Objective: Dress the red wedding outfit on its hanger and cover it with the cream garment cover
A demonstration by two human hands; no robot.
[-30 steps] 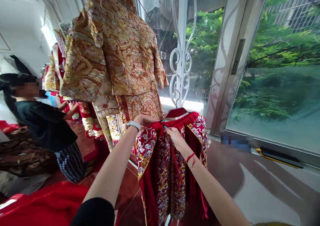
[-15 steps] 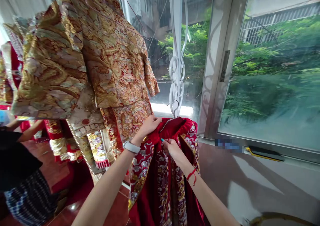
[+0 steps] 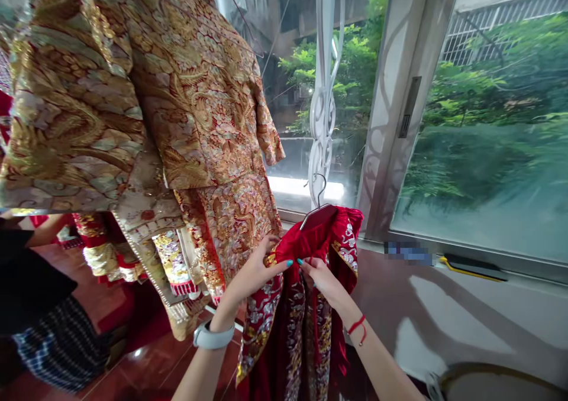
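Note:
A red velvet garment [image 3: 306, 324] with gold and silver embroidery hangs on a red hanger [image 3: 318, 216] in front of me. My left hand [image 3: 255, 271], with a white watch on its wrist, pinches the garment's top edge on the left. Close beside it, my right hand [image 3: 323, 278], with a red string at the wrist, pinches the same edge. The fingertips of both hands nearly meet at the garment's front opening.
A gold embroidered jacket and skirt [image 3: 195, 111] hang close on the left. A white scrolled bar [image 3: 326, 93] and a window frame [image 3: 394, 111] stand behind. Another person in black [image 3: 31, 283] is at the far left. A grey sill [image 3: 465, 318] runs to the right.
My left hand has come down from the top of the hanger to the garment's front edge, next to my right hand. The view has shifted closer to the hanging clothes.

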